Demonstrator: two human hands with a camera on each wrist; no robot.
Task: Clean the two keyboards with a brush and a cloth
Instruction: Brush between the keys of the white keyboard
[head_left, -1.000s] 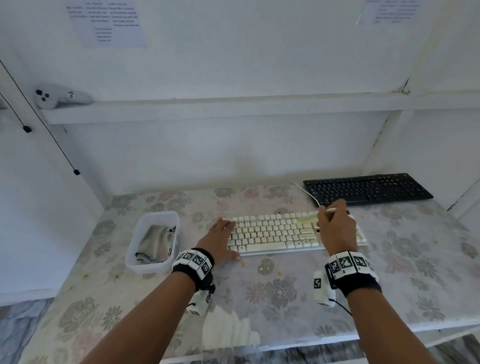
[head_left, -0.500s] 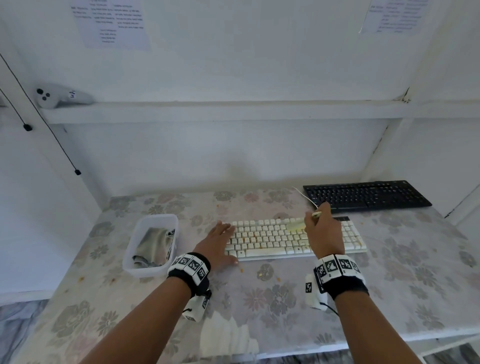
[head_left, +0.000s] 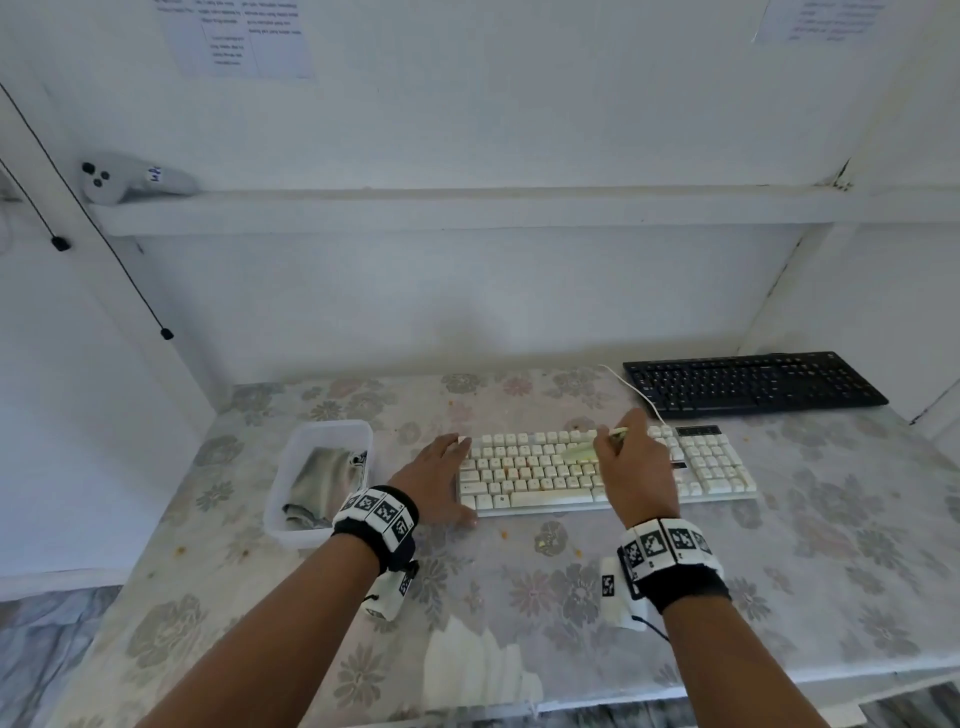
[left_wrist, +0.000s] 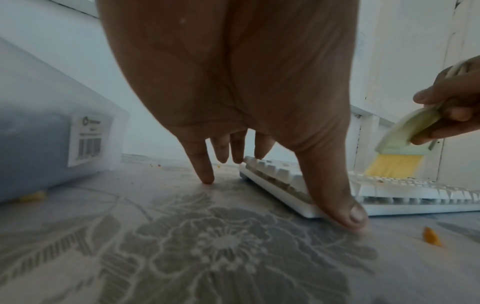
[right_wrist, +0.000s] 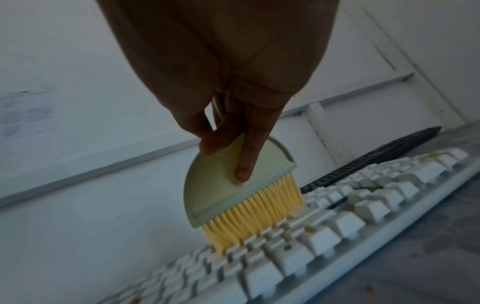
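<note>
A white keyboard (head_left: 649, 470) (left_wrist: 389, 191) (right_wrist: 337, 230) lies mid-table with orange crumbs among its keys. My right hand (head_left: 631, 462) (right_wrist: 228, 131) grips a pale green brush (head_left: 584, 452) (left_wrist: 405, 131) (right_wrist: 228, 185); its yellow bristles touch the upper key rows. My left hand (head_left: 439, 478) (left_wrist: 233, 102) lies flat with straight fingers against the keyboard's left end, thumb at the front corner. A black keyboard (head_left: 753, 383) (right_wrist: 363, 162) sits at the back right. A grey cloth (head_left: 324, 478) lies in a clear plastic tub (head_left: 291, 525) to the left.
Flowered tablecloth (head_left: 519, 587) covers the table, with orange crumbs (left_wrist: 431, 239) scattered in front of the white keyboard. A white cable (head_left: 641, 392) runs from it toward the wall. A shelf (head_left: 467, 208) above holds a white controller (head_left: 132, 176). The table's front edge is close.
My right hand has swept the brush leftward along the upper key rows of the white keyboard. The left hand has stayed at the keyboard's left end.
</note>
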